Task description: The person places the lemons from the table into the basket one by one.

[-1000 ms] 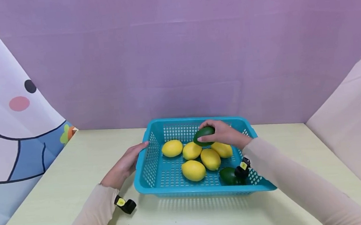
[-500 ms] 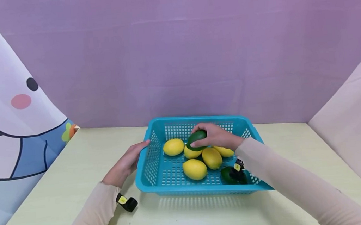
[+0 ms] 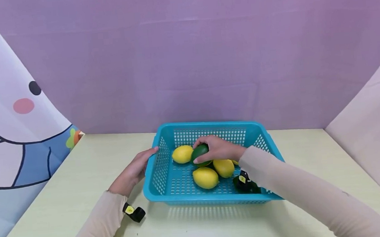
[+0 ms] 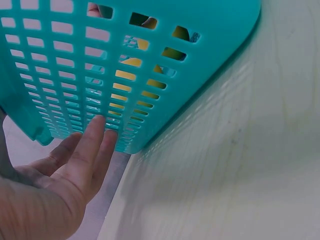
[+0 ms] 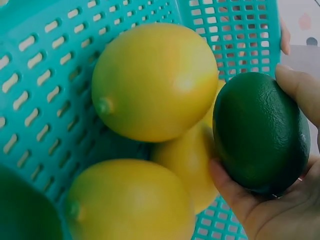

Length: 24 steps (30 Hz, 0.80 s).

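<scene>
A teal plastic basket [image 3: 213,197] with slotted walls holds several yellow lemons [image 3: 205,178] and green avocados. My right hand [image 3: 220,148] grips a dark green avocado [image 3: 200,153] between thumb and fingers, low inside the basket, beside the far-left lemon [image 3: 182,154] and over another lemon [image 5: 185,162]. The right wrist view shows this avocado [image 5: 261,132] close up. A second avocado [image 3: 247,185] lies in the near right corner, partly hidden by the wrist camera. On the left side, my left hand [image 3: 135,172] holds the basket, thumb over the rim and fingers [image 4: 84,155] against the outer wall.
The basket stands on a pale wooden table [image 3: 198,229], near its back edge. A purple cloth [image 3: 198,58] hangs behind it, with a cartoon-printed sheet [image 3: 5,110] at the left and a pale sheet [image 3: 374,119] at the right.
My right hand has moved left and lower with the avocado, from above the right-middle lemons to beside the far-left lemon. My left hand stays on the basket's rim.
</scene>
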### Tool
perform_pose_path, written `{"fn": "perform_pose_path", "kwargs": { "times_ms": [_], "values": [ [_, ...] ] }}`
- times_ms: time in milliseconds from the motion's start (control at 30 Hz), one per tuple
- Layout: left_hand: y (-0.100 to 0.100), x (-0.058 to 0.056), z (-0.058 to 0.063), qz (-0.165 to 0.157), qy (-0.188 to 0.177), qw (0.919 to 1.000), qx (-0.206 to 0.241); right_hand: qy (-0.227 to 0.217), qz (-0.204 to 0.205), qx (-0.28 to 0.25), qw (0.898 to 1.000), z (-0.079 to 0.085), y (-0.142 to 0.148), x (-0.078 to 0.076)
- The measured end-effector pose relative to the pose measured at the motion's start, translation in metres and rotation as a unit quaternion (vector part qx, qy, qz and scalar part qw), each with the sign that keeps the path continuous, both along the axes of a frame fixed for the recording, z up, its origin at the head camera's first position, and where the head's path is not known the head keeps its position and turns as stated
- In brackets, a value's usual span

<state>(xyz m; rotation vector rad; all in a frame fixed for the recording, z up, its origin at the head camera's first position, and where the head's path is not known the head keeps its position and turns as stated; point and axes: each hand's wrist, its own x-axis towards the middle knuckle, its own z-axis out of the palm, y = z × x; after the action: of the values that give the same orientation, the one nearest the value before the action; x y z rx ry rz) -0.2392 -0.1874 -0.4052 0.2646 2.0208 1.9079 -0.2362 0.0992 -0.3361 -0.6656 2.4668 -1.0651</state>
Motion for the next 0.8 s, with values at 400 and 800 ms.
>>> {"fn": "perform_pose_path", "kwargs": {
  "times_ms": [400,800],
  "values": [
    [-0.003,0.001,0.001,-0.003,0.001,1.0,-0.006,0.007,0.033,-0.005,0.999,-0.001,-0.013,0.006],
    [-0.003,0.002,0.002,-0.008,0.0,1.0,-0.001,0.037,0.06,0.024,0.997,-0.002,-0.024,0.005]
  ]
}}
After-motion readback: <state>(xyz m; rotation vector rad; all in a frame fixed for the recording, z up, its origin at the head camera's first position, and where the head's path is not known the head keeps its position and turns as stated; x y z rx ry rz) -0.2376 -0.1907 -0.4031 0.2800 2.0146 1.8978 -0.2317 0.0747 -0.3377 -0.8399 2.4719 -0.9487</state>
